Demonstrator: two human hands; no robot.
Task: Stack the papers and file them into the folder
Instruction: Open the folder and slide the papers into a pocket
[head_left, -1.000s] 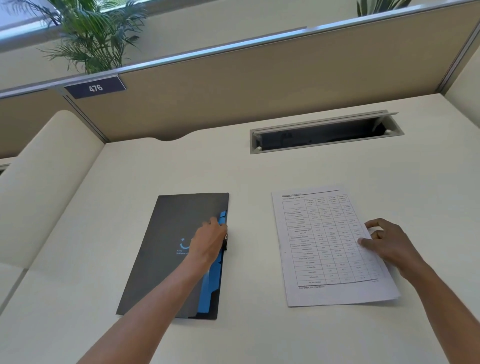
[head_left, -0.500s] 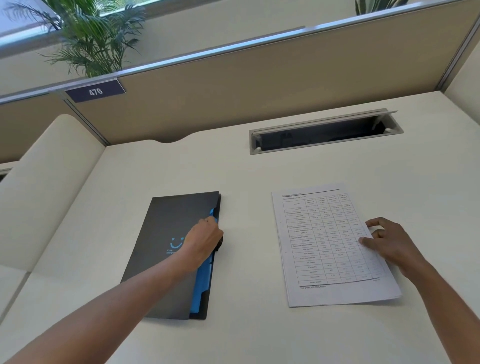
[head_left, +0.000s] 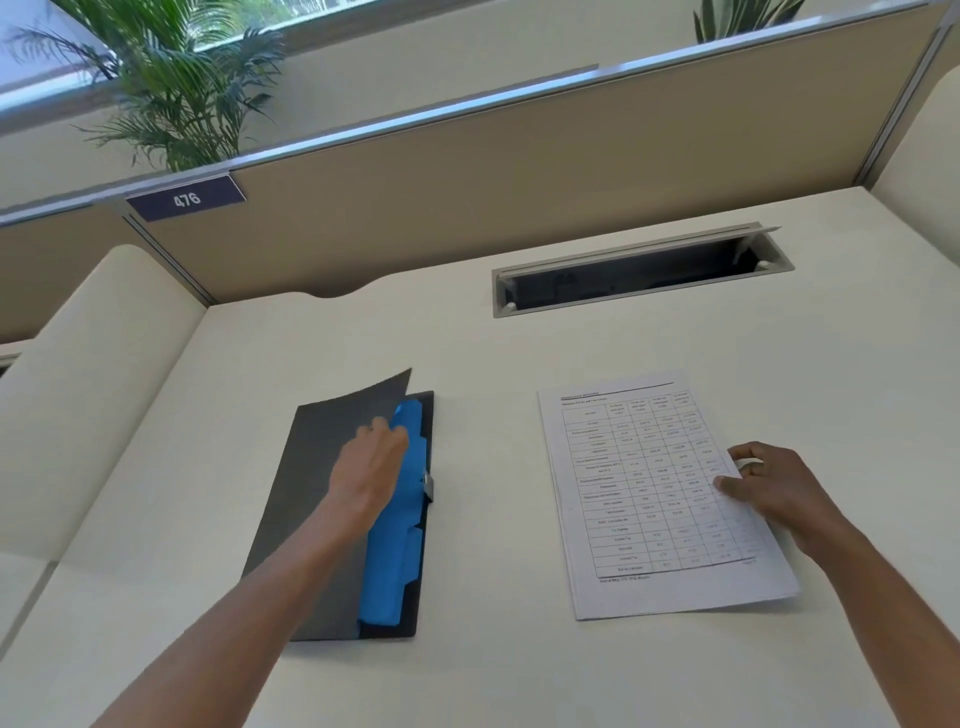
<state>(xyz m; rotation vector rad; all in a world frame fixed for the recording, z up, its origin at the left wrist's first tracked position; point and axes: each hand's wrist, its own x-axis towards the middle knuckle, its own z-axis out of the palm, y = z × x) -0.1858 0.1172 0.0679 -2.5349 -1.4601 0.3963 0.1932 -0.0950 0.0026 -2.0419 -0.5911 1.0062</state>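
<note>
A dark grey folder (head_left: 306, 499) lies on the desk at centre left, its front cover raised along the right edge. Blue tabbed dividers (head_left: 395, 551) and a small metal clasp show underneath. My left hand (head_left: 371, 467) grips that cover's right edge and holds it lifted. To the right lies a stack of white papers (head_left: 639, 493) printed with a table. My right hand (head_left: 769, 488) rests on the stack's right edge, thumb on top and fingers curled at the edge.
An open cable tray slot (head_left: 639, 273) is set into the desk behind the papers. A beige partition (head_left: 519, 171) with a "476" label (head_left: 186, 199) closes the back. A padded side panel (head_left: 88, 384) bounds the left. Plants stand behind the partition.
My left hand has lifted the folder's front cover, exposing more of the blue dividers. The right hand stays on the papers.
</note>
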